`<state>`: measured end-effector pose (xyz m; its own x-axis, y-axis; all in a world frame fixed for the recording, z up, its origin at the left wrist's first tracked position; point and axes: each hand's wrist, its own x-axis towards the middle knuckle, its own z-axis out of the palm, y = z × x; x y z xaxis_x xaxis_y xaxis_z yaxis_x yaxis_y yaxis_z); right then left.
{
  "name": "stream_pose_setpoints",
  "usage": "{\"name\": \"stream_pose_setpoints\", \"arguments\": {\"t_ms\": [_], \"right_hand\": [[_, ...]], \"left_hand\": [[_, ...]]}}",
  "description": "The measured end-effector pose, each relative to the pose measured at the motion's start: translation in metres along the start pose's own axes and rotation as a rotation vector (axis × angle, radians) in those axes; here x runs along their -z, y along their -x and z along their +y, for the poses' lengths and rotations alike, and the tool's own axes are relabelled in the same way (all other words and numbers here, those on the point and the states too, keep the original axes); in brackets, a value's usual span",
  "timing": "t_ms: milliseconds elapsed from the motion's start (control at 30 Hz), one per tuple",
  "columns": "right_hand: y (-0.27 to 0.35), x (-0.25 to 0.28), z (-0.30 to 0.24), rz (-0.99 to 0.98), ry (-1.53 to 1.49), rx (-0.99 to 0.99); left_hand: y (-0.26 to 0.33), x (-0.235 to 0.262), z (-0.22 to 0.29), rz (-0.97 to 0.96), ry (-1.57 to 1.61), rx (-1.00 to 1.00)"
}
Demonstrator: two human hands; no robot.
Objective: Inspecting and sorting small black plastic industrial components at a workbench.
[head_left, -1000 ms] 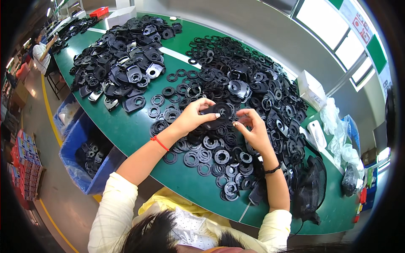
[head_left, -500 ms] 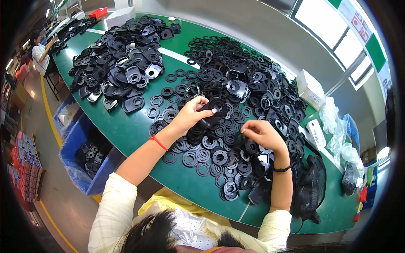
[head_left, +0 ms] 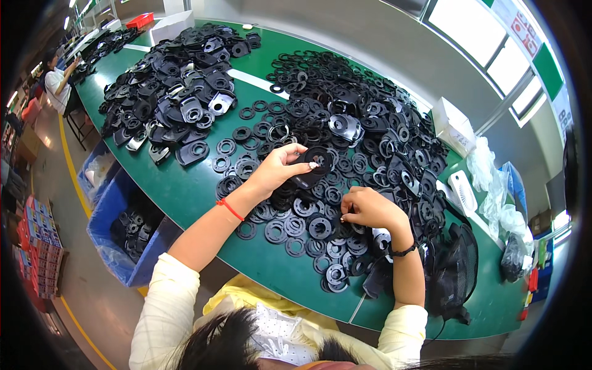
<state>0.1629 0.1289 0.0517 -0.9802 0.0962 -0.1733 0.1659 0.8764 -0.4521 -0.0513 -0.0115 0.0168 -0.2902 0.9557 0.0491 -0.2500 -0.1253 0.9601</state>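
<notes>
A black plastic cover with a round opening [head_left: 314, 177] is gripped between the thumb and fingers of my left hand [head_left: 279, 171]. My right hand [head_left: 372, 209] is lower and to the right, its fingertips pinched together just above the loose rings; a dark part seems to be at the fingertips, too hidden to name. Black plastic rings [head_left: 296, 227] lie scattered under and around both hands. Behind them the rings build into a heap [head_left: 345, 80], with several black covers [head_left: 345, 126] mixed in.
Another heap of black covers [head_left: 179, 92] is at the far left of the green table [head_left: 259, 265]. A blue bin [head_left: 117, 246] stands by its left edge. On the right are a black mesh bag [head_left: 455, 271], a white box [head_left: 453, 126] and clear plastic bags [head_left: 493, 185]. A person [head_left: 58, 83] sits far left.
My right hand has moved slightly left and down toward the rings, and its fingers have drawn together. The left hand still holds the cover in nearly the same place.
</notes>
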Motion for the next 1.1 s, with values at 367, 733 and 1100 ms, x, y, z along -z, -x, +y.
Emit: {"name": "stream_pose_setpoints", "arguments": {"t_ms": [367, 733, 1100], "right_hand": [[-0.005, 0.019, -0.024, 0.366, -0.599, -0.163], [-0.019, -0.003, -0.030, 0.591, -1.052, -0.014], [-0.024, -0.013, -0.030, 0.592, -1.107, 0.099]], "left_hand": [[0.000, -0.005, -0.012, -0.085, -0.037, 0.075], [0.006, -0.016, -0.015, -0.186, -0.061, 0.001], [0.006, -0.016, -0.009, -0.077, -0.055, 0.151]]}}
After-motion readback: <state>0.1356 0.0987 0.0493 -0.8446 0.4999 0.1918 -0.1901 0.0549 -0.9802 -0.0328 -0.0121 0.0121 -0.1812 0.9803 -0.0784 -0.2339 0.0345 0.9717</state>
